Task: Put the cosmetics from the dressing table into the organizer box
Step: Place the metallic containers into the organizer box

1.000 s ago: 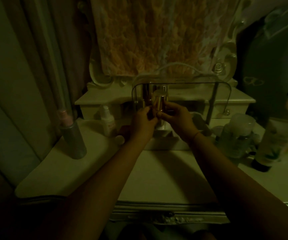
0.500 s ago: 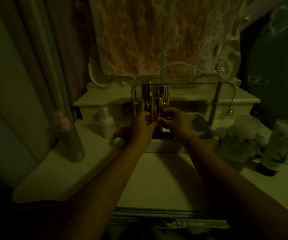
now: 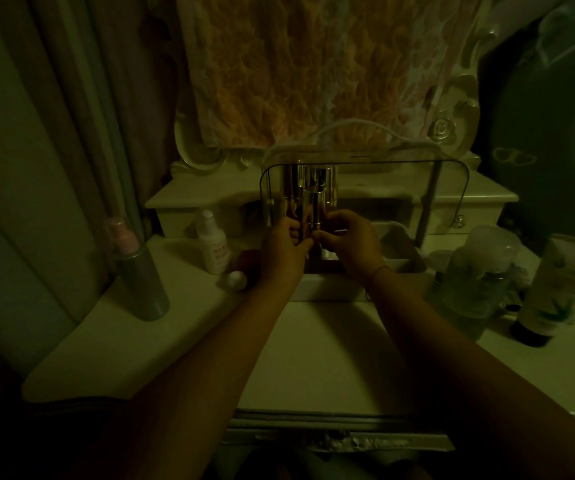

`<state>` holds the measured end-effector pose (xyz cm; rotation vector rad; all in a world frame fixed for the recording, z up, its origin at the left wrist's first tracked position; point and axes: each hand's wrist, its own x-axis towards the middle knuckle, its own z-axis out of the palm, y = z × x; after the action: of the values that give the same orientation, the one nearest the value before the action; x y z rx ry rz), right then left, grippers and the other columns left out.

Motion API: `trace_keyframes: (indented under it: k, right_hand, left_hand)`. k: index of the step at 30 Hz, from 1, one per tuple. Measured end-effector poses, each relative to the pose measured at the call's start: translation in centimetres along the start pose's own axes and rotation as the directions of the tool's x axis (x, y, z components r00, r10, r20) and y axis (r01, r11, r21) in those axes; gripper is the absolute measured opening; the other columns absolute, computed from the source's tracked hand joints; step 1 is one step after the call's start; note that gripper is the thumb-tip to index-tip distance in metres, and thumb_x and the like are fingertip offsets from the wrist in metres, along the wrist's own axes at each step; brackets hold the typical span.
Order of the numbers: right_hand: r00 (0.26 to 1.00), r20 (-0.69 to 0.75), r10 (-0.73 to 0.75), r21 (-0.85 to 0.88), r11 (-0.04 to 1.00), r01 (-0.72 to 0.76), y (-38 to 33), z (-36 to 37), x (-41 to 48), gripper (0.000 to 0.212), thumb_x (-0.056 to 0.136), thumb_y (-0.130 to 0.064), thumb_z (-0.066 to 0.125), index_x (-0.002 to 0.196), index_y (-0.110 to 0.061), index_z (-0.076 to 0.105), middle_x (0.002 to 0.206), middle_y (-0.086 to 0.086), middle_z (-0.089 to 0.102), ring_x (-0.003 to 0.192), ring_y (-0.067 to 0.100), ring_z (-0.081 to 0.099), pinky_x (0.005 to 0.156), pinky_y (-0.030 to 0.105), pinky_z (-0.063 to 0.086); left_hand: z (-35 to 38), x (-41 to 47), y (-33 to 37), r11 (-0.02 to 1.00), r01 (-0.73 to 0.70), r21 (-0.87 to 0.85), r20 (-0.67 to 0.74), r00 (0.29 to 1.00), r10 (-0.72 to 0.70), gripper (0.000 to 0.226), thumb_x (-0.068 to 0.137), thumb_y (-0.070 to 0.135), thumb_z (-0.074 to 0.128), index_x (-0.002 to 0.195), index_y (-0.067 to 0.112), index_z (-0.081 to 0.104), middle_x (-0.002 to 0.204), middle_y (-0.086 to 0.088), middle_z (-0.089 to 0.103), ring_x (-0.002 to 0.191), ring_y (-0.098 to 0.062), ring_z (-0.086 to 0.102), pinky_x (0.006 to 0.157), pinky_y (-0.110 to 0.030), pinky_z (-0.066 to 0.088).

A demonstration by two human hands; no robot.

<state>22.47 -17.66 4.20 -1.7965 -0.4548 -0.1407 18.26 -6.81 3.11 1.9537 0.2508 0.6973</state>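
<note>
Reaching forward over the bare front of the dressing table, both forearms meet at the organizer box, which sits open toward the back of the top. The left hand and right hand are closed together around a slim gold bottle, held upright with its foot down among the box's left compartments; I judge it is being seated there. Whether it already rests on the floor of the box is hidden by the fingers. Next would come letting go without tipping it, then fetching another item. Other gold shapes show just behind it, though some may be reflections in the raised clear lid. The right compartments look empty. Still outside the box: a small white bottle and a silver spray can to the left, a clear bottle and a tube to the right.
</note>
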Motion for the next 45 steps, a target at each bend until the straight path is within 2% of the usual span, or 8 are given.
trace_keyframes:
  k: [4, 9, 15, 20, 24, 30, 36, 45]
  right_hand:
    - [1.000, -0.015, -0.005, -0.019, 1.000, 0.005, -0.1, 0.0, 0.0, 0.029, 0.077, -0.007, 0.071, 0.104, -0.003, 0.061, 0.102, 0.016, 0.067, 0.084, 0.019, 0.061, 0.070, 0.023, 0.051]
    - [1.000, -0.024, 0.007, -0.119, 0.993, -0.010, 0.0, 0.2, 0.0, 0.028, 0.076, -0.009, 0.072, 0.100, 0.001, 0.063, 0.103, 0.018, 0.066, 0.094, 0.027, 0.063, 0.083, 0.037, 0.053]
    - [0.998, 0.003, 0.057, -0.174, 0.983, -0.056, 0.3, 0.3, 0.0, 0.025, 0.079, -0.016, 0.070, 0.099, -0.002, 0.065, 0.097, 0.014, 0.068, 0.081, 0.016, 0.060, 0.067, 0.025, 0.045]
    - [0.996, 0.018, 0.089, -0.173, 0.981, -0.084, 0.4, 0.3, 0.2, 0.022, 0.078, -0.016, 0.071, 0.095, -0.003, 0.066, 0.090, 0.011, 0.067, 0.073, 0.014, 0.058, 0.057, 0.016, 0.043]
    - [0.996, 0.016, 0.083, -0.171, 0.982, -0.079, 0.6, 0.3, 0.2, 0.020, 0.077, -0.016, 0.072, 0.091, -0.003, 0.067, 0.083, 0.004, 0.061, 0.061, 0.002, 0.050, 0.056, 0.016, 0.039]
    - [0.996, 0.020, 0.083, -0.163, 0.983, -0.079, 0.4, 0.3, 0.0, 0.022, 0.078, -0.017, 0.071, 0.094, -0.003, 0.067, 0.095, 0.013, 0.068, 0.078, 0.013, 0.058, 0.059, 0.019, 0.042]
    - [0.997, -0.073, 0.012, -0.261, 0.965, -0.031, 1.0, 0.3, -1.1, 0.032, 0.080, -0.026, 0.069, 0.105, -0.008, 0.064, 0.101, 0.011, 0.066, 0.093, 0.021, 0.061, 0.083, 0.039, 0.053]
    - [0.934, -0.240, -0.264, -0.242, 0.948, 0.206, -1.0, -3.6, -9.2, 0.043, 0.077, -0.034, 0.064, 0.116, -0.017, 0.056, 0.113, -0.006, 0.057, 0.102, 0.004, 0.053, 0.084, 0.013, 0.045]
  left_hand:
    - [0.2, 0.0, -0.1, 1.000, -0.015, -0.009, -0.022, 1.000, 0.015, 0.020, 0.079, 0.005, 0.066, 0.096, 0.001, 0.056, 0.081, -0.003, 0.056, 0.070, -0.013, 0.053, 0.058, -0.018, 0.041]
    - [0.4, 0.0, -0.3, 1.000, -0.006, -0.007, -0.029, 1.000, 0.006, 0.019, 0.078, 0.000, 0.066, 0.094, 0.001, 0.056, 0.070, 0.009, 0.049, 0.063, -0.006, 0.050, 0.056, -0.016, 0.040]
    - [0.4, 0.2, -0.6, 0.999, 0.024, 0.031, -0.016, 1.000, -0.023, 0.020, 0.078, 0.002, 0.066, 0.095, 0.001, 0.057, 0.083, -0.005, 0.056, 0.076, -0.017, 0.055, 0.058, -0.021, 0.039]
    - [0.3, 0.2, -0.8, 0.999, 0.023, 0.046, -0.003, 1.000, -0.023, 0.021, 0.077, 0.002, 0.066, 0.096, 0.000, 0.057, 0.082, -0.005, 0.053, 0.076, -0.017, 0.053, 0.063, -0.027, 0.041]
    - [0.3, 0.2, -0.7, 0.998, 0.009, 0.065, -0.007, 1.000, -0.009, 0.021, 0.076, 0.002, 0.067, 0.095, 0.001, 0.057, 0.069, 0.007, 0.048, 0.070, -0.015, 0.052, 0.054, -0.017, 0.037]
    - [0.4, -0.1, -0.8, 0.997, -0.010, 0.074, 0.008, 1.000, 0.009, 0.020, 0.077, 0.000, 0.065, 0.094, 0.001, 0.055, 0.072, 0.002, 0.051, 0.066, -0.013, 0.051, 0.055, -0.020, 0.037]
    - [0.0, -1.0, -1.0, 0.999, -0.029, 0.041, 0.007, 1.000, 0.029, 0.024, 0.079, 0.010, 0.068, 0.100, 0.007, 0.057, 0.079, 0.007, 0.051, 0.069, -0.007, 0.051, 0.059, -0.017, 0.040]
    - [0.3, -5.9, -0.2, 0.991, -0.125, -0.039, 0.034, 0.991, 0.126, 0.023, 0.079, 0.023, 0.069, 0.100, 0.022, 0.060, 0.106, 0.003, 0.061, 0.099, -0.013, 0.058, 0.077, -0.028, 0.051]
